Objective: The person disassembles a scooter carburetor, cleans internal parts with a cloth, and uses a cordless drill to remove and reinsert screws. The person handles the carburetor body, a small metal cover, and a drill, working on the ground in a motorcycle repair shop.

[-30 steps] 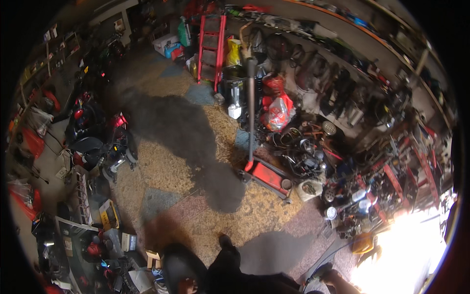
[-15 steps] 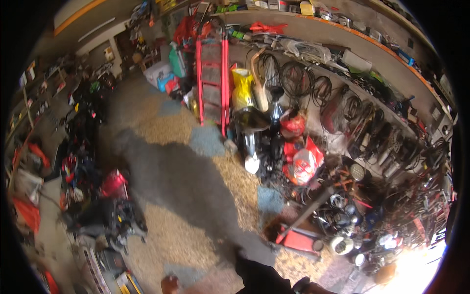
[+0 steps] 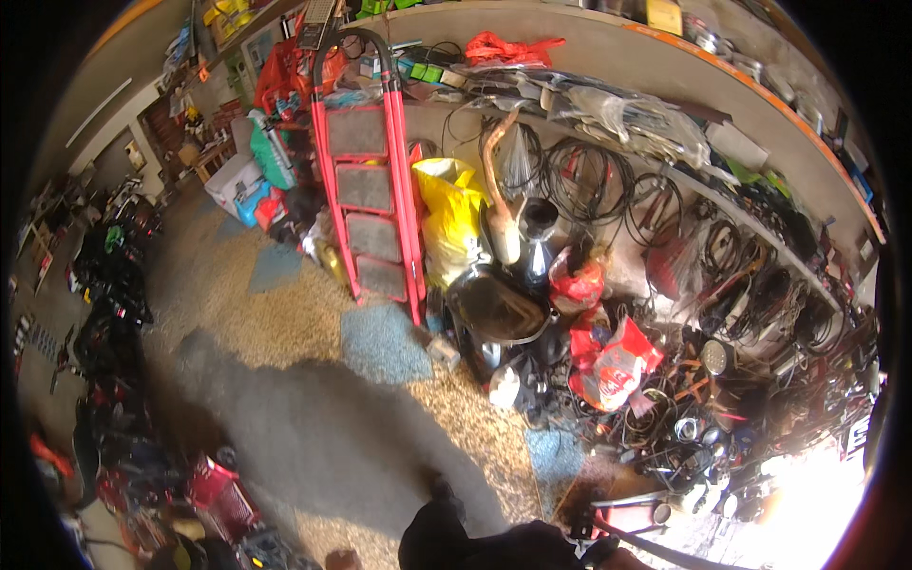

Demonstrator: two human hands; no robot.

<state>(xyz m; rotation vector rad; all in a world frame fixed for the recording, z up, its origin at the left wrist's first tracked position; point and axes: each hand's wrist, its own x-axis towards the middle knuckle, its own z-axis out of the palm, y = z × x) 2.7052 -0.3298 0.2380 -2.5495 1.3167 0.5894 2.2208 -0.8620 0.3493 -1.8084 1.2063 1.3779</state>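
At the bottom edge, a small reddish-brown patch (image 3: pixel 343 560) appears to be part of my left hand; it is cut off, and its fingers cannot be made out. No right hand can be clearly made out. My dark-clothed leg (image 3: pixel 432 540) comes in from below, its foot over the shadowed floor. Another dark shape (image 3: pixel 600 551), perhaps my other foot, is near a red floor jack (image 3: pixel 631 518). The jack's long handle (image 3: pixel 665 548) slopes down toward the lower right. No thing is seen held.
A red step ladder (image 3: pixel 365 190) leans at the wall beside a yellow bag (image 3: pixel 446 214). Red-and-white bags (image 3: pixel 616 366) and piled metal parts crowd the right side. Coiled cables (image 3: pixel 589 185) hang under a shelf. Dark motorcycle-like parts and a red crate (image 3: pixel 220 494) line the left.
The view has shifted, bringing the ladder and shelf closer. The jack's handle, earlier slanting up to the right, now slopes downward. My leg appears farther left.
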